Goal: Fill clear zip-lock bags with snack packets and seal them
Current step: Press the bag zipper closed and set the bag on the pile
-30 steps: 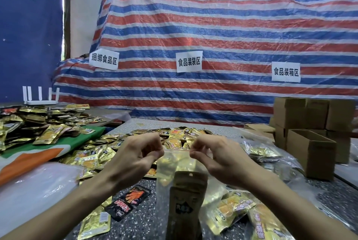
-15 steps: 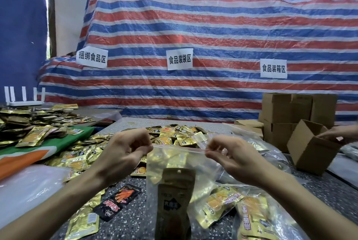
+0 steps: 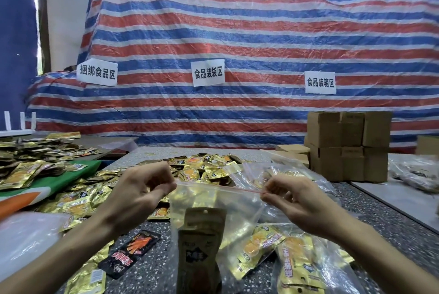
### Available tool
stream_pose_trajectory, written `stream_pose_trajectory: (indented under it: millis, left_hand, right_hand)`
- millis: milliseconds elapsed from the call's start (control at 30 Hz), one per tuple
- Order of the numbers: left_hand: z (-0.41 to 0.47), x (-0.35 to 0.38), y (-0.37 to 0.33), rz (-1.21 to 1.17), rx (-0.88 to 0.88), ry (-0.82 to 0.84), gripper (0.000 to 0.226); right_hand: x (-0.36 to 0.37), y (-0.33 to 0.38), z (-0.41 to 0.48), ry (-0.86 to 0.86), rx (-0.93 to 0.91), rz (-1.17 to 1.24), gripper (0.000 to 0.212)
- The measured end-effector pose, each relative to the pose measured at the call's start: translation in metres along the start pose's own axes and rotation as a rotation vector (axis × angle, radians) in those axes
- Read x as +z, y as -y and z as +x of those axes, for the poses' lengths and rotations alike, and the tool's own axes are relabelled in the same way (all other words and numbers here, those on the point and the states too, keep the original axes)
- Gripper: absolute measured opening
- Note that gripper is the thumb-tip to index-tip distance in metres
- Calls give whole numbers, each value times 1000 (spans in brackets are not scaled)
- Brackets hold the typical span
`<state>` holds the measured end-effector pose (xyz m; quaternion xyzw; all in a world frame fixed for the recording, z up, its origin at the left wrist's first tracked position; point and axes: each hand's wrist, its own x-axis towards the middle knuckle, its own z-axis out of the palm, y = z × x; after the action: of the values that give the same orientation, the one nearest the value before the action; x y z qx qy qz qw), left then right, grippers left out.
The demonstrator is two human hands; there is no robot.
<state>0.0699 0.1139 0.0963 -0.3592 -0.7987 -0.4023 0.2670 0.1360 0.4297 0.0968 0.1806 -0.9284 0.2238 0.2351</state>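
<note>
I hold a clear zip-lock bag point(image 3: 240, 213) upright in front of me. Inside it show a brown snack pouch point(image 3: 202, 246) and gold packets. My left hand point(image 3: 140, 194) pinches the left end of the bag's red zip strip. At the strip's right end my right hand point(image 3: 289, 196) pinches it too, and the strip runs taut between them. A heap of loose gold snack packets point(image 3: 204, 170) lies on the speckled table point(image 3: 380, 229) just beyond the bag.
More gold packets point(image 3: 28, 160) pile up at the left on a green and orange cloth. Filled clear bags point(image 3: 297, 258) lie at lower right. A black and red packet point(image 3: 133, 253) lies under my left forearm. Cardboard boxes point(image 3: 346, 146) stack at the right before a striped tarpaulin.
My hands have moved apart along the top of the bag, the right hand sliding rightward to the far end of the zip strip. Another person's hand on a box at right is gone from view.
</note>
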Motion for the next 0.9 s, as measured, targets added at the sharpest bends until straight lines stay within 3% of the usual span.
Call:
stream_pose_trajectory:
  millis: [167, 233, 300, 367, 467, 600, 767, 833, 900]
  left_hand:
    - [-1, 3, 2, -110, -31, -58, 30]
    - [-5, 9, 1, -189, -42, -85, 30]
    - [-7, 18, -1, -260, -44, -106, 30]
    - [-7, 28, -3, -323, -42, -118, 32]
    - [-2, 47, -7, -421, -35, -108, 32]
    - [2, 69, -10, -450, -7, -120, 23]
    - [-6, 89, 15, -379, -7, -375, 9]
    - [-11, 96, 32, -349, -2, -453, 24]
    - [-15, 103, 48, -301, 2, -430, 34]
  right_hand:
    - [11, 5, -11, -131, 35, 138, 11]
    - [25, 7, -19, -108, 99, 330, 14]
    - [40, 7, -25, -81, 187, 591, 35]
    - [56, 6, -24, -16, 284, 694, 71]
    - [76, 14, -10, 182, 222, 761, 98]
    - [94, 21, 7, 253, 62, 584, 65]
    - [80, 9, 17, 218, 198, 580, 25]
    - [61, 1, 28, 191, 223, 561, 31]
    - [38, -10, 46, 93, 267, 560, 46]
